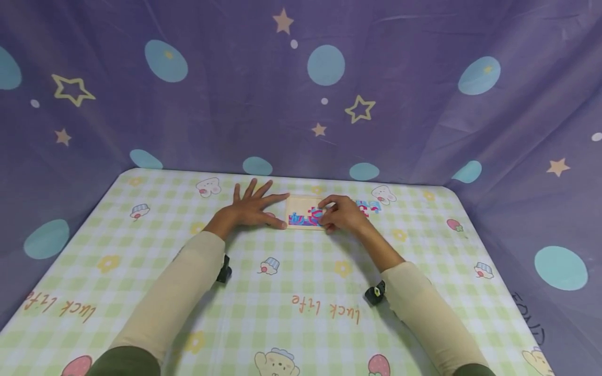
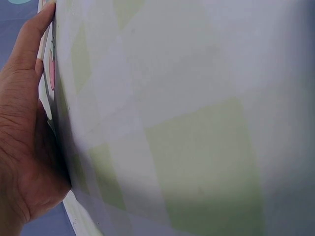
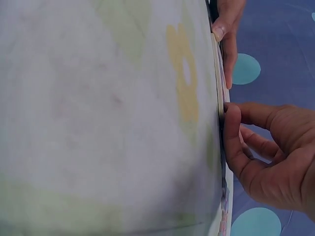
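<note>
A shallow light-wood puzzle board (image 1: 301, 203) lies near the back of the table, with pink, blue and purple jigsaw pieces (image 1: 297, 221) along its front part. My left hand (image 1: 249, 209) is spread on the cloth, its thumb and index finger touching the board's left edge. In the left wrist view, this hand (image 2: 24, 128) rests against the tabletop. Over the board's right side, my right hand (image 1: 342, 213) pinches a pink-and-blue puzzle piece (image 1: 315, 213) between thumb and fingers. The right wrist view shows this hand (image 3: 275, 152) with bent fingers; the piece itself is hidden there.
More puzzle pieces (image 1: 369, 206) lie right of the board, partly behind my right hand. A green-and-white checked cloth (image 1: 301, 266) with printed cartoons covers the table. Behind it hangs a purple curtain (image 1: 263, 104) with stars and blue dots.
</note>
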The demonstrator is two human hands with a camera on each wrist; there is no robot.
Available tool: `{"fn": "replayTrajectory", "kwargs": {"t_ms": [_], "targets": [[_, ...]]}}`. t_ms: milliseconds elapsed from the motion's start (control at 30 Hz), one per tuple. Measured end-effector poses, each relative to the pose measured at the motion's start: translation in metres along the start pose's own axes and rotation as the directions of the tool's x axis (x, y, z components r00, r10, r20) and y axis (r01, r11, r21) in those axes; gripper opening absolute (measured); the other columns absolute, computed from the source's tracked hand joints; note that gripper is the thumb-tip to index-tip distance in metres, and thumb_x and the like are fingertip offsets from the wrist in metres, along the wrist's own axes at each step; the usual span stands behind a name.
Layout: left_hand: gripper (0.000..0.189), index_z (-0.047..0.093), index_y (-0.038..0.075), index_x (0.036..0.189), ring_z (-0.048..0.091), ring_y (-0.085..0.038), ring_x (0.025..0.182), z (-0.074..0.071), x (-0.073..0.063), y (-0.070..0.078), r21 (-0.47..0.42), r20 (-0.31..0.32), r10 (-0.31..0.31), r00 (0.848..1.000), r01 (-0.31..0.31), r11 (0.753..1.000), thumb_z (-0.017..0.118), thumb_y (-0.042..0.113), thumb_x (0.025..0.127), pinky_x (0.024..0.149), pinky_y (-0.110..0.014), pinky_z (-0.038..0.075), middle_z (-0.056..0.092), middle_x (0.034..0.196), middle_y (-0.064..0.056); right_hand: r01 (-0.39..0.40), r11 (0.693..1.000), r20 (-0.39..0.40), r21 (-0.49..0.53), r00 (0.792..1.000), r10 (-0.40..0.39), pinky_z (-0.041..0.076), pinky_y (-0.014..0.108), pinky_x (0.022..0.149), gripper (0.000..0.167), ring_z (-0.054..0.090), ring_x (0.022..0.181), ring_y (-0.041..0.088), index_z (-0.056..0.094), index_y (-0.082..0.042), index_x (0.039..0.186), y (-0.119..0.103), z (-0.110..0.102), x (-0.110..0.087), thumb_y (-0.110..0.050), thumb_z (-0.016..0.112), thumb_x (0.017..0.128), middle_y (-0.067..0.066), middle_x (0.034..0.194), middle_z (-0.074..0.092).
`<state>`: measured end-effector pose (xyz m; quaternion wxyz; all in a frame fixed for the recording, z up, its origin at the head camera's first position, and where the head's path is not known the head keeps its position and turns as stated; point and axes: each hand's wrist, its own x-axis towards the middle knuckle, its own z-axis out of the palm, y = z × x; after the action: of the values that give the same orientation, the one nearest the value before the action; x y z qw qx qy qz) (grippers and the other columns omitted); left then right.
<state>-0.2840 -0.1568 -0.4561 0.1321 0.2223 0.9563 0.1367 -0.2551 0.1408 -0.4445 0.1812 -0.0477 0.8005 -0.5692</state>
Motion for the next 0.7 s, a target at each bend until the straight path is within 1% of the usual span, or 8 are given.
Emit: {"fn": "replayTrajectory", "kwargs": {"t_ms": [100,233,300,400,533,567,700], "targets": [[0.094,0.021,0.055,0.152,-0.025,-0.04,0.145,0.0039,0.0044,-0.0048,-0.008,0.002,0.002,1.0,-0.002,1.0,0.053,0.089,0.071,0.101,-0.07,-0.024,-0.009,0.166,-0.001,-0.026,1.0,0.003,-0.001,1.0,0.026,0.06,0.043,0.067,0.046,0.068,0.07,0.027,0.061,0.0,0.124,-0.0008,0.0001,0.0011,0.007,0.074,0.081,0.017,0.085,0.064],[0.096,0.02,0.058,0.151,-0.026,-0.037,0.145,0.0056,0.0071,-0.0064,-0.009,0.011,-0.02,1.0,0.02,1.0,0.053,0.092,0.067,0.101,-0.068,-0.026,-0.01,0.166,0.003,-0.055,0.998,0.009,0.0,0.998,0.055,0.06,0.042,0.067,0.048,0.069,0.07,0.026,0.061,-0.001,0.126,-0.0019,-0.0003,0.0026,0.007,0.074,0.081,0.016,0.085,0.063],[0.096,0.019,0.06,0.15,-0.025,-0.035,0.146,0.0052,0.0069,-0.005,0.003,0.014,-0.034,0.999,0.034,0.999,0.051,0.094,0.066,0.103,-0.067,-0.025,-0.01,0.166,0.005,-0.061,0.998,0.009,0.001,0.998,0.061,0.06,0.042,0.067,0.049,0.069,0.07,0.026,0.06,0.0,0.127,-0.002,-0.0005,0.0033,0.008,0.074,0.08,0.016,0.085,0.063],[0.096,0.017,0.064,0.148,-0.026,-0.032,0.146,0.0079,0.0102,-0.0077,0.012,0.014,-0.044,0.999,0.044,0.999,0.051,0.095,0.064,0.103,-0.066,-0.025,-0.011,0.165,0.008,-0.057,0.998,0.011,-0.001,0.998,0.057,0.06,0.041,0.067,0.049,0.07,0.07,0.027,0.06,0.001,0.127,-0.0027,-0.0003,0.0028,0.008,0.074,0.081,0.017,0.086,0.063],[0.095,0.017,0.064,0.148,-0.025,-0.032,0.146,0.0079,0.0101,-0.0081,0.012,0.011,-0.037,0.999,0.037,0.999,0.052,0.094,0.065,0.103,-0.067,-0.025,-0.012,0.165,0.008,-0.055,0.998,0.012,-0.007,0.998,0.055,0.06,0.042,0.067,0.048,0.07,0.072,0.029,0.059,0.002,0.126,-0.0036,0.0004,0.0017,0.009,0.074,0.081,0.018,0.086,0.063],[0.095,0.018,0.062,0.149,-0.025,-0.034,0.146,0.0071,0.0092,-0.0074,0.005,0.011,-0.03,0.999,0.03,1.0,0.053,0.093,0.066,0.103,-0.068,-0.025,-0.011,0.166,0.006,-0.055,0.998,0.012,-0.009,0.998,0.055,0.06,0.042,0.067,0.047,0.07,0.072,0.029,0.059,0.001,0.125,-0.0038,0.0006,0.0018,0.009,0.074,0.081,0.018,0.086,0.063],[0.096,0.02,0.06,0.15,-0.026,-0.035,0.146,0.0057,0.0079,-0.005,-0.004,0.017,-0.031,0.999,0.031,1.0,0.055,0.091,0.067,0.102,-0.067,-0.026,-0.011,0.166,0.005,-0.051,0.999,0.015,-0.017,0.999,0.051,0.06,0.042,0.067,0.046,0.07,0.073,0.03,0.059,-0.001,0.123,-0.0042,0.0006,0.0019,0.008,0.075,0.081,0.018,0.086,0.063]]}}
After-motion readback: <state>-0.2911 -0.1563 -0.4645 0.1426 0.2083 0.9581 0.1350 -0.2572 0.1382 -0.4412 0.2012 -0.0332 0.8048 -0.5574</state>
